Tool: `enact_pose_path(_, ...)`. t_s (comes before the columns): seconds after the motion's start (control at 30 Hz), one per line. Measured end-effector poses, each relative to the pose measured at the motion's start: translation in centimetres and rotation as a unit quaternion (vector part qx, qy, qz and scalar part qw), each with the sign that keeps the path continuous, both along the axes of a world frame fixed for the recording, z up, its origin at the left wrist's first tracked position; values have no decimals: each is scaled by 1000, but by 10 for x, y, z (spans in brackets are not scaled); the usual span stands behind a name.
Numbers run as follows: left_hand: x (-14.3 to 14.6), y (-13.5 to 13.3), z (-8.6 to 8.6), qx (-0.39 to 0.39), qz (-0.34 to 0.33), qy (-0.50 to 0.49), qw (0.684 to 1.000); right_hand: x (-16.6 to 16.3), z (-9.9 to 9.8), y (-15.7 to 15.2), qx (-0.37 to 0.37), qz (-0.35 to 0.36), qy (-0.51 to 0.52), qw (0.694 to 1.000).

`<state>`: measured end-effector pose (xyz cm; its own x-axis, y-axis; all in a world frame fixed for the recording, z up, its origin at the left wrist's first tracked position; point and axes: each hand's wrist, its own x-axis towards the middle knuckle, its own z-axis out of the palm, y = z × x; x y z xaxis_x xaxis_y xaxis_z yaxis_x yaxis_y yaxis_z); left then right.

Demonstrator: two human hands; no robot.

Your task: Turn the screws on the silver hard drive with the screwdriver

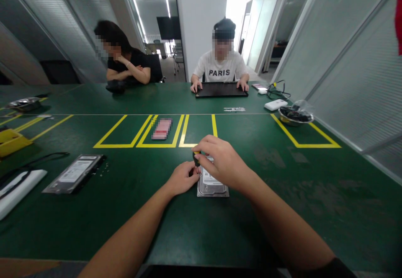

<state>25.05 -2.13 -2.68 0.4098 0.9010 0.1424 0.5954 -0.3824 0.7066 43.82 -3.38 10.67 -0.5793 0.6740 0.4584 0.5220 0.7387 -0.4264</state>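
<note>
Head view: taken with the clock centred on the hard drive, twelve pointing straight ahead.
Hard drive: lying flat on the green table, white label up, directly in front and partly covered by the right hand.
Right hand: curled around the handle of the screwdriver from above, fingertips closed on it, forearm coming in from five o'clock.
Screwdriver: standing near upright, shaft pointing down to the ten o'clock edge of the drive; too small to see what, if anything, meets the tip.
Left hand: bent inward at nine o'clock, fingers just beside the shaft and at the drive's edge; cannot tell whether pinching a small part or merely steadying.
Nine o'clock, well apart: a second hard drive, with small bits scattered just beside.
Eleven o'clock: a phone inside yellow tape.
Two o'clock: a metal bowl of dark items.
Step in hand: apparently working a screw at the drive's edge, judging by the pose.
Next move: probably calling for a seated tip, an upright shaft, even turning and a steady drive.
</note>
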Motion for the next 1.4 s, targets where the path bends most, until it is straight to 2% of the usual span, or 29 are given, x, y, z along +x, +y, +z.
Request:
enact_pose_path(0.2,0,0,-2,-9,20,36,999,-3,-3,0,-2,6,18,1000)
enact_pose_path(0.4,0,-2,1,6,6,10,1000,-1,-5,2,2,-6,10,1000)
enact_pose_path(0.6,-3,-1,-2,5,-4,10,1000,0,-6,3,19,-19,21,999)
enact_pose_path(1.2,-3,-1,1,-8,-2,7,1000,1,0,-1,-1,7,28,1000)
enact_pose_path(1.4,-1,-2,3,-3,-5,2,1000,1,-4,5,5,12,36,999)
